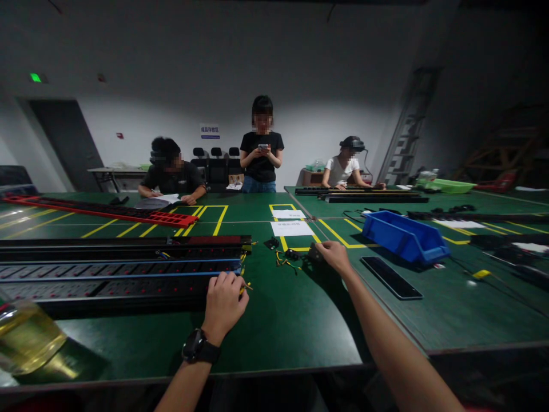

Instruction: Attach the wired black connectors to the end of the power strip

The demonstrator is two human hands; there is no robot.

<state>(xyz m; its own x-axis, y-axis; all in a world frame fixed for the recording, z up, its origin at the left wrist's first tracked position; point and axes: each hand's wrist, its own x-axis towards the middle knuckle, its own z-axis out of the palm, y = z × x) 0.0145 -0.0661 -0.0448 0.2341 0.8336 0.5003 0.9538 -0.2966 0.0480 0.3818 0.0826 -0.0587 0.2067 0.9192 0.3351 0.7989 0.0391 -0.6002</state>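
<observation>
My left hand (225,306), a watch on its wrist, is closed at the right end of the nearest long black strip (141,288). Yellow wires (246,287) stick out between its thumb and fingers. My right hand (334,256) grips a small dark block (316,253) at the tabletop, its fingers partly covering it. Between the hands lie loose yellow and green wires (288,262) with small dark connectors (291,253). More long black strips (120,246), some edged in blue, lie side by side on the left, with short wires at their right ends.
A blue bin (403,236) and a dark phone-like slab (391,277) lie right of my right arm. A glass of yellow liquid (30,337) stands front left. Paper sheets (292,229) lie ahead. A red rail (107,212) lies back left. Three people (261,149) are across the table.
</observation>
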